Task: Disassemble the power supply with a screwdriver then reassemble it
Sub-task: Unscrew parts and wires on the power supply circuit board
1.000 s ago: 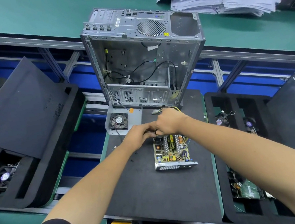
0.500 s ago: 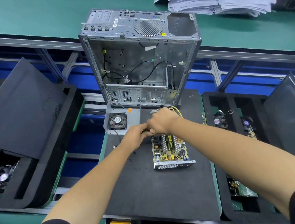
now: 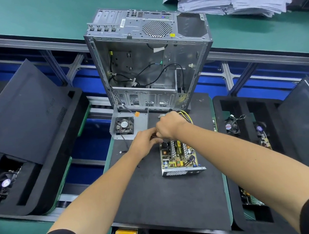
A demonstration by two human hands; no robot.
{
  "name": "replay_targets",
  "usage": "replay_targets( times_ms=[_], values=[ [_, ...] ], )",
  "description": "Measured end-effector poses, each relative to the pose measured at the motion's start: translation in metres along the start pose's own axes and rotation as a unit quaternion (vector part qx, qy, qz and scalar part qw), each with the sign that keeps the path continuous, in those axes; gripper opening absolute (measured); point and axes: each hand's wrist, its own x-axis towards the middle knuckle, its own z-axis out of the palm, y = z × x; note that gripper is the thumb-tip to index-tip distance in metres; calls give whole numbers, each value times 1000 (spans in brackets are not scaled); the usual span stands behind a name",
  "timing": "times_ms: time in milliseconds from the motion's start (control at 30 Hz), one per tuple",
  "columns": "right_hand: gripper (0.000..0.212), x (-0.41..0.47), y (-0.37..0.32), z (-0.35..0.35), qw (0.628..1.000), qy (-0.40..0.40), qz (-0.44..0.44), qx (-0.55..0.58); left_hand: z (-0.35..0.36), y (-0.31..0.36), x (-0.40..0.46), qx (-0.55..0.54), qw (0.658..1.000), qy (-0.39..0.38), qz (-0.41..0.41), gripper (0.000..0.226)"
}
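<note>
Gripping the screwdriver (image 3: 160,116), right hand (image 3: 167,127) curled.

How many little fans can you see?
4: one in the metal cover left of the hands, one in the left tray, two in the right tray. More may be hidden.

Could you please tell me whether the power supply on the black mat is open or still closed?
Open: the power supply has no top cover, so its circuit board and components show from above.
</note>
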Motion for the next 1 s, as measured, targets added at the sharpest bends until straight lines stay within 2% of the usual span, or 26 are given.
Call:
replay_targets(
  times_ms=[267, 367, 433, 533, 567, 733, 867, 1000],
  values=[
    [38, -2, 0, 2, 998, 5, 26, 57, -3, 1, -1, -9, 1000, -20, 7, 15],
    [28, -5, -2, 6, 993, 17, 44, 110, -7, 0, -3, -7, 999, -32, 14, 20],
    [17, -7, -5, 8, 987, 31, 48, 151, -11, -2, -6, 5, 999, -45, 10, 29],
    [15, -9, -7, 10, 980, 63, 60, 180, -15, -9, -19, -13, 999, -49, -8, 51],
    [15, -9, -7, 10, 978, 71, 62, 184, -17, -13, -24, -10, 999, -45, -11, 52],
    [14, -9, -10, 16, 959, 101, 91, 248, -31, -35, -46, 30, 997, -66, -13, 24],
    [12, -11, -22, 23, 944, 78, 93, 308, -41, -50, -63, 117, 990, -51, -57, 20],
    [11, -11, -37, 25, 933, 57, 84, 345, -47, -58, -72, 173, 981, -70, -44, 15]
  ],
)
